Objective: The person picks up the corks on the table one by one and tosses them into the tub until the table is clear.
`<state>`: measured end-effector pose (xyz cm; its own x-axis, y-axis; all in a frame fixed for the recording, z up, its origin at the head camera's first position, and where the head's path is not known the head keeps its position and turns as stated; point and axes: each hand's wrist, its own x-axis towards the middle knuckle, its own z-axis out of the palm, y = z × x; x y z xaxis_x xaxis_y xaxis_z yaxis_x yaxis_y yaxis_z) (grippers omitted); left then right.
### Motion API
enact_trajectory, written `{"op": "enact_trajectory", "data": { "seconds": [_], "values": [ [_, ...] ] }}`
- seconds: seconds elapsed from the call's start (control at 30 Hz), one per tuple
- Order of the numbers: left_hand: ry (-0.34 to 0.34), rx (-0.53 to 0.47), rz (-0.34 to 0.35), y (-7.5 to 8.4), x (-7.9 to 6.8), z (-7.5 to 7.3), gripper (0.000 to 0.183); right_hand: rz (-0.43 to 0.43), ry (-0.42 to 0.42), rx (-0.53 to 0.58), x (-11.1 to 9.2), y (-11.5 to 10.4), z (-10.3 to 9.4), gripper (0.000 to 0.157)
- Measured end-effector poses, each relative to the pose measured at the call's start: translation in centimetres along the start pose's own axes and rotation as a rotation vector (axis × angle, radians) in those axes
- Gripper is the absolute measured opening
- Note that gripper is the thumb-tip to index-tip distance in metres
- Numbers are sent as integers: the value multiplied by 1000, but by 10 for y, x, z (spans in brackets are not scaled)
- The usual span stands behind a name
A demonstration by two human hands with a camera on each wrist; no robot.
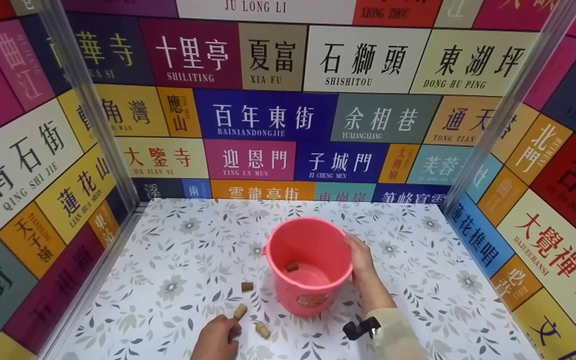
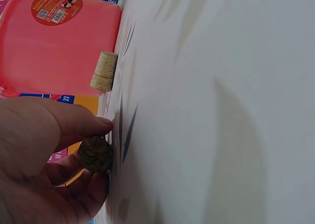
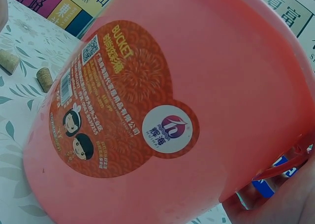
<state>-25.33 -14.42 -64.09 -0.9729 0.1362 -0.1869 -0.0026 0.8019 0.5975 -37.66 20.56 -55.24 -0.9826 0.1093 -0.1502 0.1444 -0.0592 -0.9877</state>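
My left hand [image 1: 217,338] is low on the white tabletop, thumb and fingers around a bottle cork [image 1: 240,312]. In the left wrist view that cork [image 2: 95,154] shows end-on between thumb and fingers, close to the table surface. A second light cork [image 1: 263,330] lies just right of this hand, and a darker brown cork [image 1: 247,286] lies farther off, left of the bucket. My right hand [image 1: 363,262] grips the pink plastic bucket [image 1: 310,300] at its right side, near the rim. Inside the bucket sits one brown cork [image 1: 292,266]. An orange-red label [image 3: 113,101] is on its side.
The table [image 1: 168,250] has a grey leaf-and-flower print. Panels of colourful signs [image 1: 268,115] stand behind it and on both sides, with clear corner posts [image 1: 90,110]. A black strap piece [image 1: 360,328] sits at my right wrist.
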Motion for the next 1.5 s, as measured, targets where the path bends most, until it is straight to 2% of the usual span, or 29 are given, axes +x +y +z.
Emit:
{"op": "enact_trajectory", "data": {
  "seconds": [0.17, 0.4, 0.5, 0.67, 0.97, 1.13, 1.3, 1.5],
  "values": [
    [25, 23, 53, -5, -2, 2, 12, 0, 13, -10, 1, 0, 0, 49],
    [35, -2, 95, -9, -4, 0, 10, -18, 26, -26, 0, 1, 1, 49],
    [29, -8, 81, -8, -3, -2, 9, -27, 22, -22, -1, 1, 1, 48],
    [-15, -20, 13, -6, -2, -5, 8, -7, 18, -22, -1, 0, 0, 49],
    [9, -34, 63, -8, -2, -5, 8, -7, 34, -21, 0, 0, 1, 48],
    [11, -46, 21, -11, 2, -2, 10, -6, 28, -17, 0, -1, 1, 49],
    [-7, -59, -24, -8, 2, -5, 10, -8, 30, -21, 0, 0, 1, 48],
    [59, -78, 42, -1, -5, -12, 11, -19, 36, -24, 1, 0, 1, 48]
  ]
}}
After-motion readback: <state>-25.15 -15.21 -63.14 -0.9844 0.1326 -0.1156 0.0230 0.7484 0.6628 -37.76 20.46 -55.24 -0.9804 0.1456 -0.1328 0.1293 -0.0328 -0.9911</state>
